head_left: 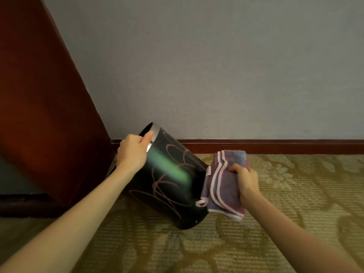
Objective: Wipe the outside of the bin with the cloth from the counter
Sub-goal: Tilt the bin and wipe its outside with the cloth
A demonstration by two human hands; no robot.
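Note:
A black bin [169, 186] with thin pink line patterns and a silver rim is tilted to the left, its mouth facing up and away. My left hand [133, 151] grips the silver rim at the bin's upper left, thumb over the edge. My right hand [245, 182] holds a folded purple-blue cloth [222, 186] with white and pink edging. The cloth lies against the bin's right side near its base. A green glare streak crosses the bin's wall.
The bin rests on a patterned tan carpet [275, 223]. A dark red-brown wooden panel [43, 99] rises at the left, close to the bin. A pale wall [216, 66] with a dark red skirting board [275, 145] runs behind.

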